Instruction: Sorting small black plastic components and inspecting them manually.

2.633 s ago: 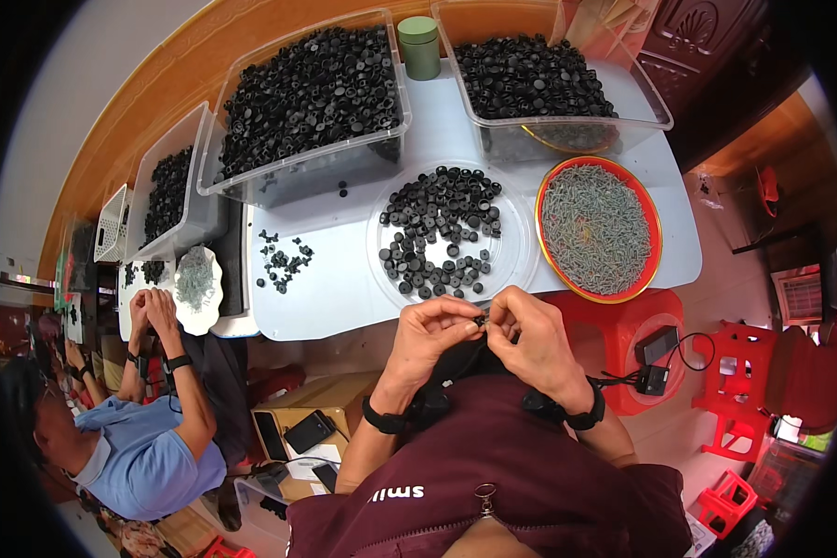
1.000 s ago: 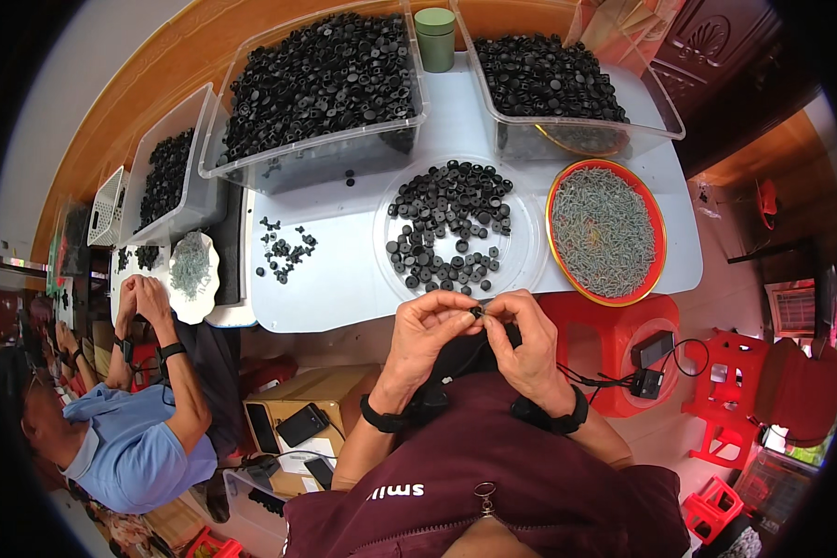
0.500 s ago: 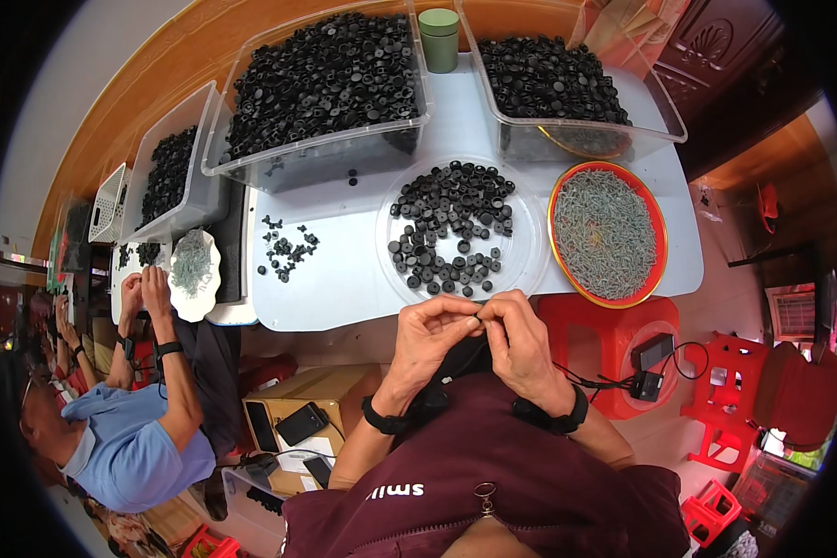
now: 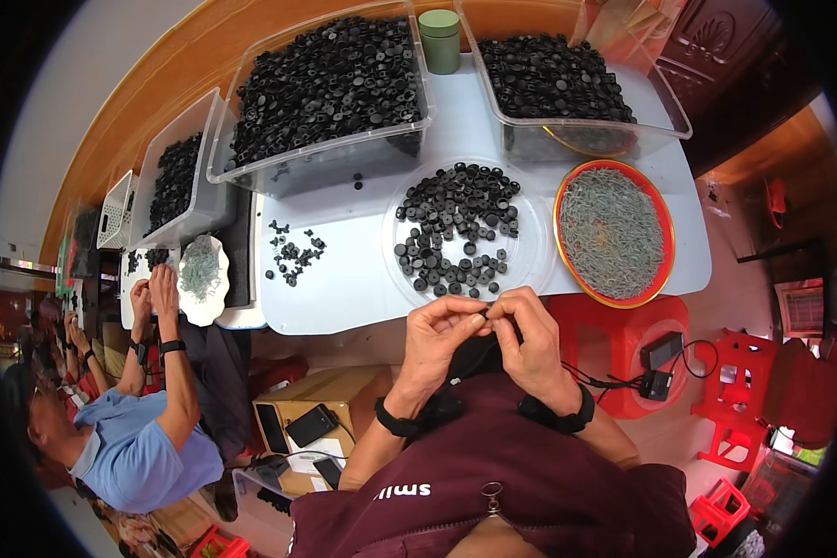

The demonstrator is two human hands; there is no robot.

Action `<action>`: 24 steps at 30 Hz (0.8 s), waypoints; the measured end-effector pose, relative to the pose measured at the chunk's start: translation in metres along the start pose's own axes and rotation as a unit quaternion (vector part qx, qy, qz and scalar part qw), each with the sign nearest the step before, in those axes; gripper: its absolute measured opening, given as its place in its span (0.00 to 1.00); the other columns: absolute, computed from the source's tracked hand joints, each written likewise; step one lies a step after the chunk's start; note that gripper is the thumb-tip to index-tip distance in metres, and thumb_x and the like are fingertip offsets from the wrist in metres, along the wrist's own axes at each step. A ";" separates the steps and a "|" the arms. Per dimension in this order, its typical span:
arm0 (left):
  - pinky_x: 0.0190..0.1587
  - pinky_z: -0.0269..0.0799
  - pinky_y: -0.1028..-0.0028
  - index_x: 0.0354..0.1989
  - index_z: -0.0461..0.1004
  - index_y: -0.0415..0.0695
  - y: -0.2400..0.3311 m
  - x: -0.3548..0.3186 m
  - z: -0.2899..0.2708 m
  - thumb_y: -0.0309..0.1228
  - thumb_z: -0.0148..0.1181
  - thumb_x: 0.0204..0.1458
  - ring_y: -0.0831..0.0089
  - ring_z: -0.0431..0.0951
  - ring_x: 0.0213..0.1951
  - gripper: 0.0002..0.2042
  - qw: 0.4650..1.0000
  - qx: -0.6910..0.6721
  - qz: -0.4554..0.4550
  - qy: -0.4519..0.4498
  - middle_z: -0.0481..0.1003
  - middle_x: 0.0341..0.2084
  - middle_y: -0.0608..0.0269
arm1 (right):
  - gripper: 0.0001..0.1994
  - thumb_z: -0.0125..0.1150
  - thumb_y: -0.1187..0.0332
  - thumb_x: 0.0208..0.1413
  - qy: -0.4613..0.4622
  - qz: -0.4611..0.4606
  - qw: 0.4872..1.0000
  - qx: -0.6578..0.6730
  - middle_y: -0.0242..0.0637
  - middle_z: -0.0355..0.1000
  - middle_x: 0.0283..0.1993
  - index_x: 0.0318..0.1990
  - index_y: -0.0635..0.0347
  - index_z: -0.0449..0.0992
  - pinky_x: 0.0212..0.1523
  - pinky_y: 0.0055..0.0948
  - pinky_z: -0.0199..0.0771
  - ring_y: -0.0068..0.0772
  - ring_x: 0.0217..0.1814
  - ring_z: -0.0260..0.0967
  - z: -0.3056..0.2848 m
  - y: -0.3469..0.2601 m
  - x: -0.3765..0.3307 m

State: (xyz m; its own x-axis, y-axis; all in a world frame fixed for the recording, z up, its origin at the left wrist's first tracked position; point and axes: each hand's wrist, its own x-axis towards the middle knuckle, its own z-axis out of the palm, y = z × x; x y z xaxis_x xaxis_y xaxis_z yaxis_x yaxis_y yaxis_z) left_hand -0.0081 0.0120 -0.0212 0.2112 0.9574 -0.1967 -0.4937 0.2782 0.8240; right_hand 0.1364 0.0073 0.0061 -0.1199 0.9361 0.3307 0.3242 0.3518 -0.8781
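Small black piece (image 4: 485,313) is what we hold, just beside the near edge of the pale table (image 4: 344,302). Our left hand (image 4: 434,342) pinches it between thumb and forefinger, and our right hand (image 4: 530,335) pinches it from the other side. It looks dark and tiny; our fingertips hide most of it, so we cannot make out its shape. White lettering (image 4: 405,490) runs across the chest of our maroon top (image 4: 549,474). Dark marks on the white scalloped dish (image 4: 201,312) to our left are too small to read. Ahead of us, a clear round tray (image 4: 535,251) holds black round pieces (image 4: 460,191), some with a hole in the middle. Right of it, a red bowl (image 4: 668,244) is filled with grey screws (image 4: 612,232). Smaller black parts (image 4: 298,253) lie left of the tray.
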 end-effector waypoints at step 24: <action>0.38 0.76 0.77 0.37 0.74 0.33 0.004 -0.004 -0.008 0.19 0.58 0.49 0.73 0.78 0.33 0.07 0.999 0.011 -0.030 -0.032 0.76 0.32 0.54 | 0.08 0.54 0.86 0.46 -0.038 0.024 0.998 0.034 0.38 0.68 0.29 0.35 0.67 0.70 0.28 0.25 0.72 0.30 0.30 0.72 -0.008 -0.009 0.002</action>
State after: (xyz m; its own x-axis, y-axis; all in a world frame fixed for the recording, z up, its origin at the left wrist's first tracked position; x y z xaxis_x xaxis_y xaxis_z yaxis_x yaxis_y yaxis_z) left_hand -0.0181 0.0100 -0.0213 0.2946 0.9319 -0.2118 -0.4600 0.3325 0.8233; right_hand 0.1403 0.0062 0.0177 -0.1772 0.9486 0.2623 0.2677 0.3030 -0.9146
